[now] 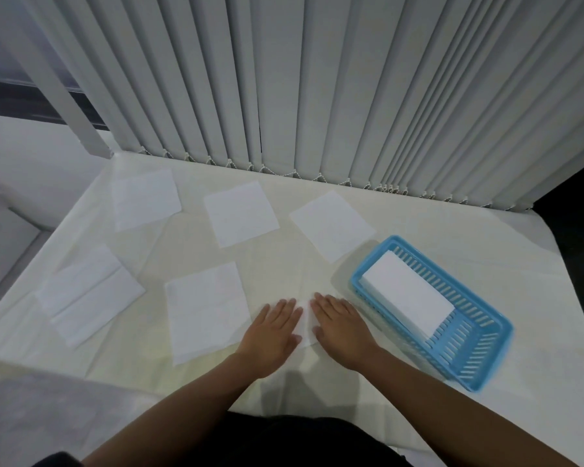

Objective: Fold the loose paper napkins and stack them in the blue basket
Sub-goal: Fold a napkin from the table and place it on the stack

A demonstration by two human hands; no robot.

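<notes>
Five loose white paper napkins lie flat on the cream-covered worktop (pixel 284 264), all to the left of the blue slotted plastic basket (pixel 466 335): three (pixel 240 214) in a far row, two (pixel 204 311) nearer. One stack of folded white napkins (pixel 408 298) sits inside the basket. The left hand (pixel 273 332) and right hand (pixel 341 326) press flat, fingers (pixel 284 308) slightly spread, on a sixth napkin (pixel 305 323) just left of the basket; it is mostly hidden. Grey vertical blinds (pixel 317 89) hang behind.
</notes>
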